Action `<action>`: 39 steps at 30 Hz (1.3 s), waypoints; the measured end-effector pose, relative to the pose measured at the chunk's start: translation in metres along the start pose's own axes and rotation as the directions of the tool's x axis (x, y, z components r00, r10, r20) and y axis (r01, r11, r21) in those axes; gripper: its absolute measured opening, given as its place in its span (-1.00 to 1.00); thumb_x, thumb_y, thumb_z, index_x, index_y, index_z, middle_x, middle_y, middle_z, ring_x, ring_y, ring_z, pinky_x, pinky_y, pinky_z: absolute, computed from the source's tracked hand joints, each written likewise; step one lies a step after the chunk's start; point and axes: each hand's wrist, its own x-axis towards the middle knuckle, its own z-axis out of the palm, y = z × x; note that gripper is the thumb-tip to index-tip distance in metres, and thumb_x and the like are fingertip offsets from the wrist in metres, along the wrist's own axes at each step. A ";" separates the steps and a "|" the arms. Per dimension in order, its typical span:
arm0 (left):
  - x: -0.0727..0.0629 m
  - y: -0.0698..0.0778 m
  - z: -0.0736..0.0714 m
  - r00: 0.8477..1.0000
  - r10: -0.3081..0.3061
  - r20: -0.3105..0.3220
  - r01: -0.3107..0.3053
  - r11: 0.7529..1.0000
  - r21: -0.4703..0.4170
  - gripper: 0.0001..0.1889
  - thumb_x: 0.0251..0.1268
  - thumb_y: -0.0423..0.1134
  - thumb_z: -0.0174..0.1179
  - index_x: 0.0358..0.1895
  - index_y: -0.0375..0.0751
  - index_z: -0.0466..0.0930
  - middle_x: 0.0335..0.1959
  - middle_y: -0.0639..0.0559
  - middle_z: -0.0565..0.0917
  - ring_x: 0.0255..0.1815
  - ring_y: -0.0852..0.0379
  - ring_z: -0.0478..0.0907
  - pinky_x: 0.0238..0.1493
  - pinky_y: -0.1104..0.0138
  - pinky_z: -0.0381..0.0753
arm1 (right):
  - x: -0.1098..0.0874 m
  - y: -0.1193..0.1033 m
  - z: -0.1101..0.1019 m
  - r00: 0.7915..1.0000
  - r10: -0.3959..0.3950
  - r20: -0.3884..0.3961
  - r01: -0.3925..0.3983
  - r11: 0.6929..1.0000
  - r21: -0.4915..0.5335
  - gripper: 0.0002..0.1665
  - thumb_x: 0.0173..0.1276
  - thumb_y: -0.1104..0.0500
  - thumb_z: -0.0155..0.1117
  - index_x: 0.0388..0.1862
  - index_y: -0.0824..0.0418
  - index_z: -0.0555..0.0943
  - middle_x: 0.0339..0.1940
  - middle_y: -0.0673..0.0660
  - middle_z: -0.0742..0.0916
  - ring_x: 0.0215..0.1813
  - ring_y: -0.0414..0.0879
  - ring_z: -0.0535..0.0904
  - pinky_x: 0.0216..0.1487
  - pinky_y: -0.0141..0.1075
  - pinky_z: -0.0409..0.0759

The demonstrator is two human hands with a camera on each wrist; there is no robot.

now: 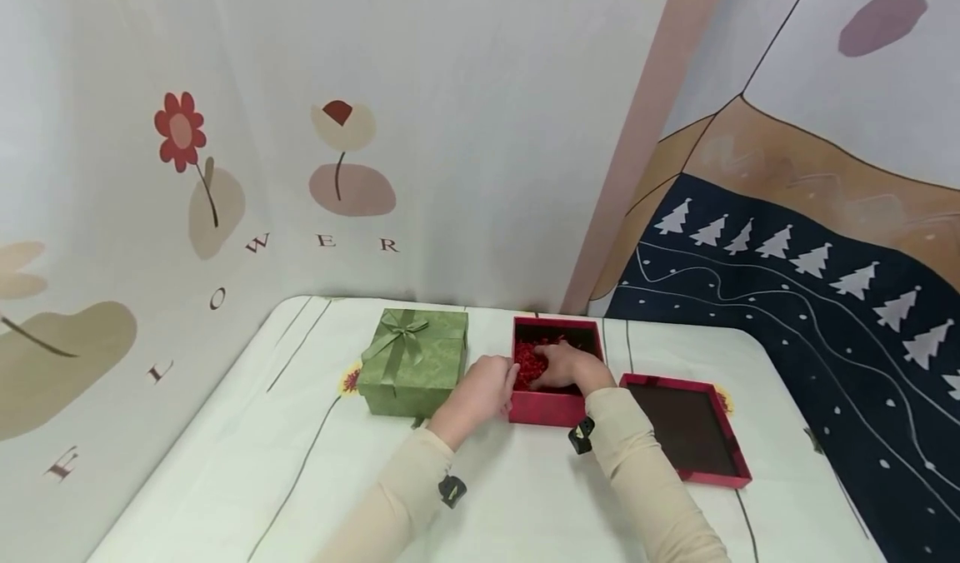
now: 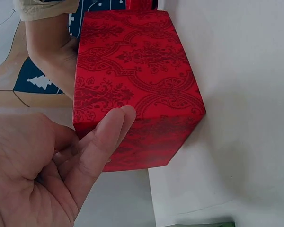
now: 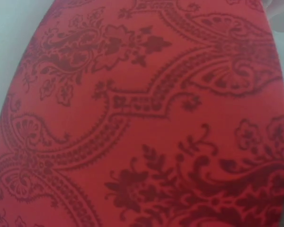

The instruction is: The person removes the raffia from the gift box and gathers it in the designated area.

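Note:
A red gift box (image 1: 547, 409) with a dark floral pattern stands lidless on the table. My left hand (image 1: 486, 384) holds its near left corner at the rim, the thumb (image 2: 111, 130) lying against the outer wall in the left wrist view; some fingertips are hidden. Inside the box lies red shredded paper (image 1: 528, 365). My right hand (image 1: 562, 366) reaches into the box and touches this filling with spread fingers, their tips partly hidden. The right wrist view is filled by the patterned box wall (image 3: 142, 123), and the hand is out of sight there.
A green gift box (image 1: 431, 355) with a ribbon bow stands left of the red one. Right of the red box lies its lid (image 1: 686, 430), dark inside facing up, partly behind my right forearm. A printed cloth backdrop (image 1: 480, 130) rises behind the white table (image 1: 315, 463).

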 end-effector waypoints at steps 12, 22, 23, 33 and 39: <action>-0.001 -0.001 0.003 1.000 -0.006 -0.015 0.005 1.000 -0.030 -0.61 0.72 -0.28 -0.11 -0.43 -0.20 0.52 -0.74 0.00 0.59 -0.80 0.19 0.57 -0.58 0.40 0.61 | 0.005 -0.003 0.002 0.999 0.034 -0.021 -0.035 0.996 -0.077 -0.20 0.27 0.23 0.47 0.51 0.19 0.47 0.49 0.47 0.43 0.46 0.52 0.30 0.35 0.40 0.36; -0.002 -0.001 0.005 0.999 -0.015 -0.031 0.014 0.999 -0.053 -0.62 0.71 -0.29 -0.10 -0.43 -0.21 0.49 -0.74 -0.02 0.58 -0.81 0.16 0.58 -0.63 0.39 0.60 | 0.005 -0.002 0.006 0.996 0.020 -0.085 -0.022 0.999 -0.029 -0.32 0.28 0.37 0.38 0.42 0.24 0.56 0.41 0.37 0.55 0.41 0.34 0.44 0.38 0.30 0.40; -0.002 -0.001 0.006 0.999 -0.017 -0.030 0.016 0.998 -0.053 -0.62 0.71 -0.29 -0.10 -0.43 -0.20 0.49 -0.74 -0.01 0.58 -0.81 0.16 0.58 -0.63 0.38 0.60 | 0.005 -0.002 0.007 0.996 0.018 -0.087 -0.020 1.000 -0.024 -0.33 0.29 0.38 0.37 0.42 0.24 0.56 0.39 0.37 0.56 0.40 0.32 0.45 0.38 0.27 0.42; -0.002 0.001 0.003 0.998 -0.048 -0.039 0.045 0.997 -0.061 -0.65 0.71 -0.29 -0.10 -0.35 -0.28 0.55 -0.75 0.02 0.55 -0.74 0.04 0.64 -0.62 0.37 0.60 | 0.009 -0.002 0.010 0.988 -0.030 -0.153 0.032 0.999 0.013 -0.53 0.34 0.46 0.33 0.23 0.32 0.68 0.07 0.27 0.74 -0.07 0.03 0.58 0.07 -0.11 0.63; -0.004 0.000 0.006 0.998 -0.050 -0.028 0.049 0.998 -0.049 -0.63 0.71 -0.28 -0.11 -0.42 -0.21 0.49 -0.76 0.01 0.55 -0.75 0.07 0.63 -0.61 0.39 0.59 | 0.008 0.001 0.015 0.985 -0.035 -0.167 0.043 0.998 0.050 -0.55 0.32 0.48 0.34 0.19 0.32 0.70 0.02 0.25 0.77 -0.14 -0.02 0.59 0.01 -0.17 0.66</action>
